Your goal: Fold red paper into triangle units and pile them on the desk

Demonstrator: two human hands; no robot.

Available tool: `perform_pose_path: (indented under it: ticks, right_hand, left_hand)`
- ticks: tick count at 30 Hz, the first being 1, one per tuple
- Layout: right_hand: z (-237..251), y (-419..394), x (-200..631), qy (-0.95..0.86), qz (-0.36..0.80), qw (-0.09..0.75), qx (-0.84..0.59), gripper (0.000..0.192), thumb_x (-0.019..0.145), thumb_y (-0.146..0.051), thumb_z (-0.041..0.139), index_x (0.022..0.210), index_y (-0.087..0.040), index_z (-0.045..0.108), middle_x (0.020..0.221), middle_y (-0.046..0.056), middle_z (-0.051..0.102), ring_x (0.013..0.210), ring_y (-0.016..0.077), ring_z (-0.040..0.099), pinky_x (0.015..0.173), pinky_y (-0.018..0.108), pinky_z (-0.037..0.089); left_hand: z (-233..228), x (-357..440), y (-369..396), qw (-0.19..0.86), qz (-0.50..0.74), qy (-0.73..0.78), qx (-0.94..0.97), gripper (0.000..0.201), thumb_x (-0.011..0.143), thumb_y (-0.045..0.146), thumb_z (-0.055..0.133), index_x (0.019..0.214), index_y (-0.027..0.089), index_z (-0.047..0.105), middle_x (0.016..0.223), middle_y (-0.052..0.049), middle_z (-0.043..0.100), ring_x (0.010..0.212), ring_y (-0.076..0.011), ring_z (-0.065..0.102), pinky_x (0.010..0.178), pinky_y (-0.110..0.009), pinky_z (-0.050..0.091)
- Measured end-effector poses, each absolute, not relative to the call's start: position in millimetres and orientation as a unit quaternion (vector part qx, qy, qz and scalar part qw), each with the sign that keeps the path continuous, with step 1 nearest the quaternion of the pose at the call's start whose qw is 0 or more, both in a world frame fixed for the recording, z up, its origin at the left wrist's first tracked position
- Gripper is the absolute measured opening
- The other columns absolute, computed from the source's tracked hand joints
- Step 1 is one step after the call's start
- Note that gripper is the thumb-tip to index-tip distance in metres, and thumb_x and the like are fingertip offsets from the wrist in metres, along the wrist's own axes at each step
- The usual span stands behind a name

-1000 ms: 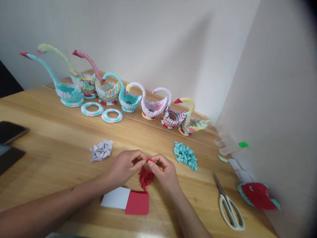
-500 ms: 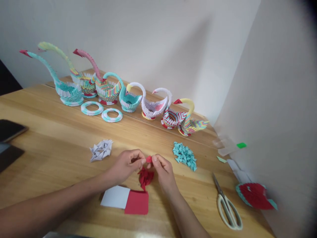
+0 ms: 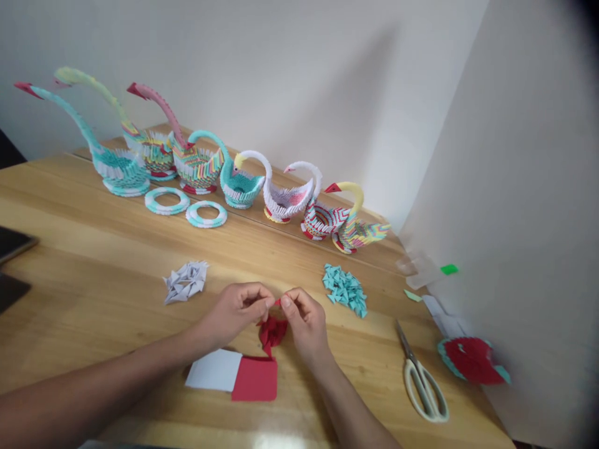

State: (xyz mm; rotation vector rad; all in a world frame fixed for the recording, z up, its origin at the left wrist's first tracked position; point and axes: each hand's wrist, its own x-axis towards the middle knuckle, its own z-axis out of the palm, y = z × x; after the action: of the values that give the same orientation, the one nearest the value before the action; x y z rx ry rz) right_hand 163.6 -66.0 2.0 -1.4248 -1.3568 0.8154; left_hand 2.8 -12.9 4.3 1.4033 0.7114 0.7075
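Two hands (image 3: 271,315) pinching small red folded paper piece (image 3: 277,303)

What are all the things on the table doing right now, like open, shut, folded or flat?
small red paper piece: pinched between both hands.
left hand: fingertips closed on the piece.
right hand: fingertips closed on the piece.
red folded pile: heaped under the hands.
red sheet: flat.
white sheet: flat.
scissors: shut, lying flat.
paper swans: upright in a row.

Red paper piece (image 3: 277,303); teal triangle pile (image 3: 345,289); white-handled scissors (image 3: 422,385); striped swans (image 3: 285,198).
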Motion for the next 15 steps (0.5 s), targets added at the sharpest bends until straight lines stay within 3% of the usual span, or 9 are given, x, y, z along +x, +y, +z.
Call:
perform_pose_path:
  ticks: [8,15]
  right_hand:
    - [-1.4,-62.7,164.7,-0.514,0.4,0.49,-0.579,0.04,0.086,-0.055,0.056,0.067,-0.019,0.058,0.06,-0.001,0.054,0.055,0.0134,0.047,0.054,0.026,0.038]
    - [-5.3,-60.0,169.6,-0.445,0.449,0.544,-0.551,0.054,0.087,-0.065,0.047,0.085,-0.016,0.069,0.068,0.005,0.065,0.063,0.0169,0.057,0.064,0.03,0.045]
  left_hand:
    - [8.0,3.1,-12.3,0.588,0.324,0.36,0.647,0.019,0.077,0.03,0.05,0.064,0.018,0.053,0.058,0.002,0.054,0.057,-0.012,0.049,0.056,-0.022,0.039]
    - [6.7,0.8,-8.7,0.574,0.343,0.372,0.644,0.017,0.077,0.029,0.049,0.066,0.017,0.054,0.059,0.002,0.055,0.058,-0.0123,0.05,0.056,-0.022,0.039]
